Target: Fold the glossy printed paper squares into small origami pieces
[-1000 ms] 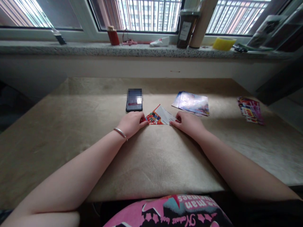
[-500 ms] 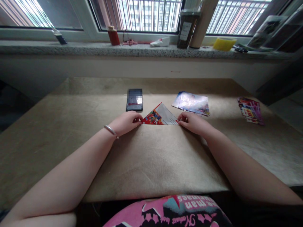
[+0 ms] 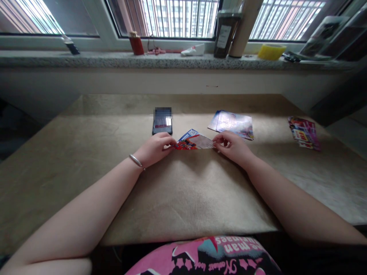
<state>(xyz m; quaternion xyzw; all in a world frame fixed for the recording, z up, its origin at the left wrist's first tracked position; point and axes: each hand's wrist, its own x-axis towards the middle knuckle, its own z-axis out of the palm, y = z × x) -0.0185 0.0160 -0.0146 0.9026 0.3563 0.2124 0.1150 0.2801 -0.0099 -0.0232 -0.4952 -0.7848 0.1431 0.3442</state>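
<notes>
A folded piece of printed paper (image 3: pixel 193 142), roughly triangular, is held between my two hands above the table. Its face shows red, white and blue print, with a small square code near the top corner. My left hand (image 3: pixel 159 146) pinches the paper's left corner between thumb and fingers; a silver bangle circles that wrist. At the right corner, my right hand (image 3: pixel 231 146) pinches the paper the same way. Just beyond my left hand lies a dark phone (image 3: pixel 162 121). A stack of glossy printed sheets (image 3: pixel 233 124) rests behind my right hand.
Fanned colourful cards (image 3: pixel 304 133) lie on the right of the tan-covered table (image 3: pixel 183 202). Along the stone windowsill (image 3: pixel 109 60) stand a red container (image 3: pixel 136 44), a dark lidded jar (image 3: pixel 225 36), a cardboard tube (image 3: pixel 242 32) and a yellow tape roll (image 3: pixel 271 52).
The paper's upper point has come lower and a blue printed part with a square code now shows there. Both hands have moved slightly inward, still pinching the corners.
</notes>
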